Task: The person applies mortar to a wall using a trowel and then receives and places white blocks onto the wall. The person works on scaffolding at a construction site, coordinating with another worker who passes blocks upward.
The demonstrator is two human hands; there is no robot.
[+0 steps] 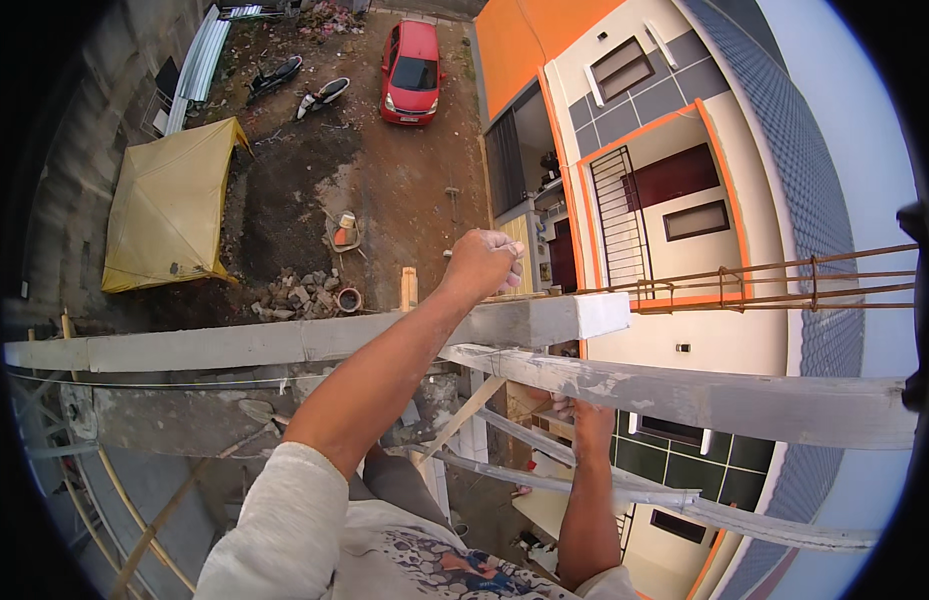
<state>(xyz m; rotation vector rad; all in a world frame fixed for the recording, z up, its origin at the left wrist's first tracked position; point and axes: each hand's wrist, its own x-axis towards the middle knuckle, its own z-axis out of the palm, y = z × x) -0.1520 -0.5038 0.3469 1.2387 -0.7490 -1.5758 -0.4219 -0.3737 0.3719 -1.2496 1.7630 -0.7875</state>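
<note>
My left hand (489, 262), dusted white at the fingers, is curled closed just beyond a long grey beam (244, 335), near its pale block-like end (601, 315); what it holds, if anything, is unclear. Lower right, my right hand (581, 420) has curled fingers beside a grey, white-smeared beam (734, 405), which partly hides them, so its grip is unclear. A diagonal wooden batten (459, 415) and narrower rails (744, 520) run below. Rusty rebar with ties (764, 282) extends to the right of the left hand. A trowel-like tool (259, 412) lies on a concrete ledge (154, 415).
I am high above a dirt yard with a red car (411, 85), motorbikes (319, 98), a yellow tarp canopy (164, 205), a wheelbarrow (342, 235) and rubble (294, 295). An orange-trimmed house (684, 240) stands right. Bamboo scaffolding (124, 500) is at lower left.
</note>
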